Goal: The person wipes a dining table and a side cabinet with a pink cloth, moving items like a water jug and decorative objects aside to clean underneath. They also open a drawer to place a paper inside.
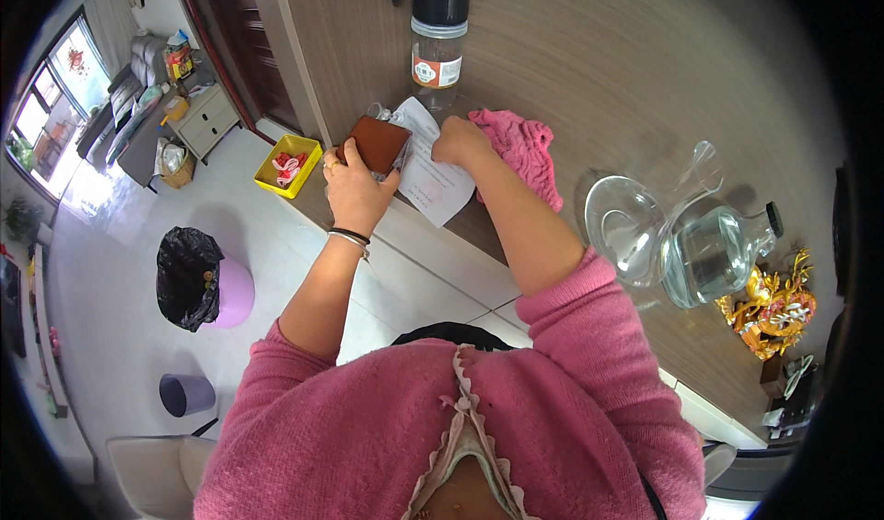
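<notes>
My left hand [358, 190] has its fingers and thumb about a flat, brown, leather-like square item [378, 144] on the wooden counter. Crinkled clear plastic [405, 148] shows along its edge. A creased printed paper sheet [434, 187] lies to the right and hangs slightly past the counter's front edge. Over that sheet is my right hand [461, 142], its fingers curled and their tips hidden, so a grip on the paper is unclear. A crumpled pink cloth [519, 148] lies right beside the right hand.
Behind the paper stands a clear, labelled jar [438, 68]. A yellow tray [290, 168] with red items sits left. Rightward are a glass decanter [625, 226], a glass bottle [711, 254] and a golden ornament [773, 309]. A lined bin [236, 289] stands on the floor.
</notes>
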Demonstrator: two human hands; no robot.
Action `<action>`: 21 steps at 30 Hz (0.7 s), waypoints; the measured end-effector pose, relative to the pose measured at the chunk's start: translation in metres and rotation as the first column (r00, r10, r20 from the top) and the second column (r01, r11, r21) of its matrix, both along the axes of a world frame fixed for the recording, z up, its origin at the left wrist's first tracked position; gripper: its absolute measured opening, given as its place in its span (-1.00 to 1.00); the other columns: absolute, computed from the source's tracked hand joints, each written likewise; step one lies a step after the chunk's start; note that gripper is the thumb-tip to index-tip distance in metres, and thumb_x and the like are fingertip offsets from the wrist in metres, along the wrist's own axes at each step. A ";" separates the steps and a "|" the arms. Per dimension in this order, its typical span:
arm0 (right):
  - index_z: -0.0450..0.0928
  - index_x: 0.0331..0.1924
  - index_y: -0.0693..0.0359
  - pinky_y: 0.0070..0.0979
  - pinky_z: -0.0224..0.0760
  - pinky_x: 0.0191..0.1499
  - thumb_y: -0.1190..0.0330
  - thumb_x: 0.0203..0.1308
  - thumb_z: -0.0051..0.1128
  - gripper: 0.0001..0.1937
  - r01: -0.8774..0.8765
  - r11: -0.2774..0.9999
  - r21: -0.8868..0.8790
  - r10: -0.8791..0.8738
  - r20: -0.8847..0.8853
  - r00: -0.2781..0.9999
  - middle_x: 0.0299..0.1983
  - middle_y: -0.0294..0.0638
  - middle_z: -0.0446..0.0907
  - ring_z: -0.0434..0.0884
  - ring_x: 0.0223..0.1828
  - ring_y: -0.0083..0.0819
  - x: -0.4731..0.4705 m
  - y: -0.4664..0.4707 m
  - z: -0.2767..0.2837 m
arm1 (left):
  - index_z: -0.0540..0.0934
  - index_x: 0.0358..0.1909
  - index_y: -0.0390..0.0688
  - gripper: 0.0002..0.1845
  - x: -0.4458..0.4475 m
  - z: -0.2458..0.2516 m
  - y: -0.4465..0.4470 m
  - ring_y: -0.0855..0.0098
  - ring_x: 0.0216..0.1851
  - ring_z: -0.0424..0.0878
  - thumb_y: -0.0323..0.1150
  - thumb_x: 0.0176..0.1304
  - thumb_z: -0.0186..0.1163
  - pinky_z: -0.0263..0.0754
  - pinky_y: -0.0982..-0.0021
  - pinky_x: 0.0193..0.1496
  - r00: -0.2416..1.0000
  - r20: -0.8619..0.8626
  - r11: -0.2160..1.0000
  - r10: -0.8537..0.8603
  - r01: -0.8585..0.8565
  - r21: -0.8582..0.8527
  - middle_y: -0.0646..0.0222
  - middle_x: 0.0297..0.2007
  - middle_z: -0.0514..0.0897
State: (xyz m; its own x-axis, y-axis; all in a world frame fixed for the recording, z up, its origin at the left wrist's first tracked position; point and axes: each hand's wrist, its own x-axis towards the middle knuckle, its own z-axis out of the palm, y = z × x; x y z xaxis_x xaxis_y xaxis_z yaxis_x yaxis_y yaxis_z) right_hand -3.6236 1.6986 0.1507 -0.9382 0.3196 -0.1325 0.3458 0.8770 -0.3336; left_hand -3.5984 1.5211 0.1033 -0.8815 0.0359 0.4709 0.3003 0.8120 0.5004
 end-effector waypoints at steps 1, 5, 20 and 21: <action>0.48 0.05 0.33 -0.21 0.42 0.08 0.38 -0.02 0.17 -0.54 0.001 1.000 -0.027 -0.002 -0.046 0.999 0.08 0.06 0.53 0.55 0.11 -0.12 0.002 -0.004 0.004 | 0.27 0.23 -0.29 -0.11 -0.002 -0.002 0.000 -0.12 0.13 0.34 -0.12 -0.15 0.41 0.42 0.12 0.09 1.000 -0.018 1.000 0.010 -0.010 -0.006 -0.19 0.15 0.27; 0.42 0.01 0.35 -0.24 0.51 -0.01 0.42 0.05 0.13 -0.60 -0.029 0.988 0.153 0.047 -0.118 0.992 0.01 0.08 0.56 0.58 0.05 -0.11 0.015 -0.011 0.026 | 0.29 0.21 -0.31 -0.11 -0.005 -0.006 0.003 -0.13 0.11 0.37 -0.12 -0.16 0.42 0.41 0.14 0.10 0.999 -0.044 1.000 0.012 -0.012 -0.005 -0.22 0.12 0.30; 0.44 -0.16 0.17 -0.17 0.54 -0.19 0.53 0.03 0.08 -0.76 0.070 0.914 0.400 0.170 -0.533 0.828 -0.22 0.00 0.58 0.66 -0.20 -0.02 0.080 0.020 0.079 | 0.29 0.21 -0.29 -0.08 -0.003 0.000 0.005 -0.11 0.09 0.38 -0.04 -0.17 0.45 0.36 0.16 0.11 0.998 -0.055 0.999 -0.031 0.030 -0.019 -0.19 0.17 0.28; 0.43 -0.19 0.17 -0.16 0.54 -0.23 0.54 0.03 0.07 -0.77 0.047 0.922 0.385 0.225 -0.630 0.743 -0.24 -0.02 0.57 0.66 -0.22 -0.03 0.090 0.028 0.078 | 0.29 0.21 -0.29 -0.07 -0.001 0.001 0.001 -0.12 0.11 0.37 -0.03 -0.17 0.45 0.36 0.16 0.11 0.997 -0.066 0.999 -0.048 0.046 -0.022 -0.19 0.18 0.27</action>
State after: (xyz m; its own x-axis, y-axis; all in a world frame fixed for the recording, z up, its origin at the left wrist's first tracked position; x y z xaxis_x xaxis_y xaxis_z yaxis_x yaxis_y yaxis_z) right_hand -3.5335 1.7268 0.2284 -0.7708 0.1251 0.6247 0.0759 0.9916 -0.1049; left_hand -3.5995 1.5225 0.1040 -0.8451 0.0869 0.5275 0.3706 0.8063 0.4610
